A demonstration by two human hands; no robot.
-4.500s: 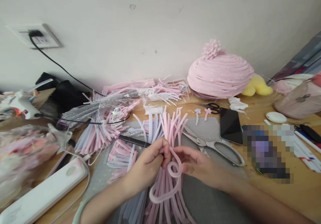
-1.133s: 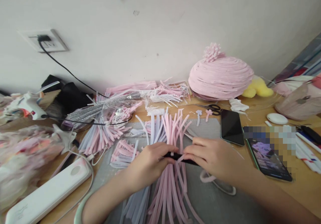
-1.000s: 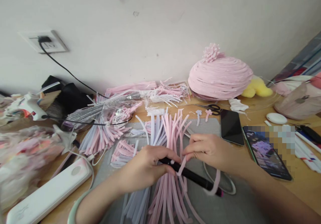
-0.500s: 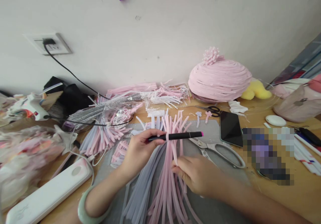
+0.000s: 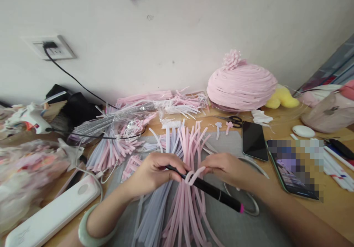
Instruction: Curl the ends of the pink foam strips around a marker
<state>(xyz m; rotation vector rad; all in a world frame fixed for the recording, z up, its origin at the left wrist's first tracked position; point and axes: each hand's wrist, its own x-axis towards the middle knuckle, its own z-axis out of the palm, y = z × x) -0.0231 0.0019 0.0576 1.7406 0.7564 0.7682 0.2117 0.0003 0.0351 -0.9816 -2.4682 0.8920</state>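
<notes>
My left hand (image 5: 155, 171) pinches one end of a black marker pen (image 5: 217, 192), which slants down to the right and ends in a pink tip. A pale pink pipe cleaner (image 5: 190, 178) loops round the pen's middle. Its free end is pinched in the fingers of my right hand (image 5: 229, 169), just above the pen. Beneath both hands lie a loose bundle of pink pipe cleaners (image 5: 184, 214) and, to its left, a bundle of grey-blue pipe cleaners (image 5: 156, 212). Large metal scissors (image 5: 253, 207) lie partly hidden behind my right hand and forearm.
A grey mat (image 5: 232, 221) covers the wooden table's middle. Two phones, one dark phone (image 5: 254, 140), lie right. Behind stands a pink domed piece (image 5: 242, 88). On the left are a white power bank (image 5: 55, 212), a glue gun (image 5: 34, 118) with black cord and plastic-bagged bits (image 5: 30, 166).
The pen has swung from nearly level to slanting down right. My right hand has risen from below the pen to above it, drawing the pipe cleaner into a further loop.
</notes>
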